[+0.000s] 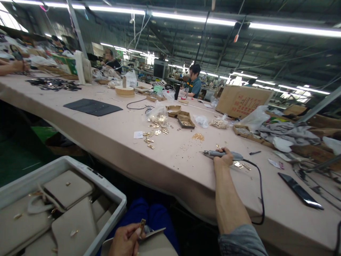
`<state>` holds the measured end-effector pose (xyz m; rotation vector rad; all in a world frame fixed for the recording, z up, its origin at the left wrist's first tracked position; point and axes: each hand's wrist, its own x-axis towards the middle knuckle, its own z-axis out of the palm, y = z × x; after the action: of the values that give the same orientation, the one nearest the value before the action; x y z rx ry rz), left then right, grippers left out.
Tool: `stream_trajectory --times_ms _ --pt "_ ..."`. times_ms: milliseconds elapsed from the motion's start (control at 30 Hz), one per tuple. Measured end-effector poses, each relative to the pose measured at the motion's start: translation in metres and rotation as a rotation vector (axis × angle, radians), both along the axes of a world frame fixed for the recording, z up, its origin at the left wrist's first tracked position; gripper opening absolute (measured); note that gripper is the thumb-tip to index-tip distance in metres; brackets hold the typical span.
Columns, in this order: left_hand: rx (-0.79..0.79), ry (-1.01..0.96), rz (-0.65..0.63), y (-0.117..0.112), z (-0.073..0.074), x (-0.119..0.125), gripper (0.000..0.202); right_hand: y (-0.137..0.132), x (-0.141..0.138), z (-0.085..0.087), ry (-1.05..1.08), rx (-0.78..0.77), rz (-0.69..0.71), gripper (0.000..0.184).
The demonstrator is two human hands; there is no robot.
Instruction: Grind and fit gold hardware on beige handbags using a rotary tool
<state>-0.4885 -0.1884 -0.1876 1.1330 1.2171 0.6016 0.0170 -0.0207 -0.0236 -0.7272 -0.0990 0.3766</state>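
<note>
My right hand [224, 157] is wrapped around a grey electric screwdriver [234, 155] low over the table, its bit pointing left. A black cord runs from the tool's back end. Down at my lap, my left hand [126, 239] pinches a small gold metal plate [142, 224] between thumb and fingers. Below that hand lies a beige bag piece [160, 245] across my knees, partly cut off by the frame. Scattered tiny screws and a small gold pile of screws [198, 137] are to the left of the screwdriver tip. More gold plates [241, 165] lie beside the tool.
A grey crate [121, 199] of beige bags stands at my left. On the table are a bag of gold fittings [159, 115], small cardboard boxes [185, 120], a black sheet [93, 106] and a phone [300, 191]. Several people sit further off.
</note>
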Motion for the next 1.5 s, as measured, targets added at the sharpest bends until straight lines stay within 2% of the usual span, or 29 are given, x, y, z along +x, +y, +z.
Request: stream_trajectory --times_ms 133,367,567,733,867,1000,1100,1233,1400,1500 --pt "-0.005 0.018 0.022 0.0 0.005 0.001 0.071 -0.001 0.0 0.001 0.011 -0.005 -0.002 0.03" --pt "0.001 0.001 0.007 -0.001 0.005 0.002 0.071 -0.003 -0.002 0.004 0.037 -0.008 0.005 0.034" --pt "0.015 0.009 0.037 -0.002 0.013 0.003 0.072 -0.006 -0.006 0.007 0.029 0.008 0.026 0.042" --pt "0.003 -0.009 0.028 -0.002 0.01 0.003 0.072 -0.01 -0.011 0.01 0.006 0.022 0.035 0.044" --pt "0.015 -0.015 0.043 -0.002 0.004 0.005 0.07 -0.018 -0.02 0.023 -0.031 0.072 0.081 0.041" --pt "0.029 -0.031 0.06 0.001 0.002 0.007 0.07 -0.036 -0.04 0.042 -0.043 0.143 0.133 0.026" --pt "0.026 -0.01 0.074 -0.005 0.015 0.006 0.067 -0.067 -0.073 0.047 -0.055 0.205 0.223 0.015" --pt "0.035 -0.017 0.098 -0.012 0.035 0.006 0.053 -0.119 -0.149 0.038 -0.119 0.262 0.367 0.008" --pt "-0.03 -0.041 0.118 -0.011 0.027 0.004 0.036 -0.169 -0.266 0.014 -0.158 0.063 0.49 0.011" --pt "-0.06 -0.043 0.128 -0.013 0.027 0.003 0.036 -0.183 -0.32 -0.005 -0.22 -0.071 0.522 0.012"
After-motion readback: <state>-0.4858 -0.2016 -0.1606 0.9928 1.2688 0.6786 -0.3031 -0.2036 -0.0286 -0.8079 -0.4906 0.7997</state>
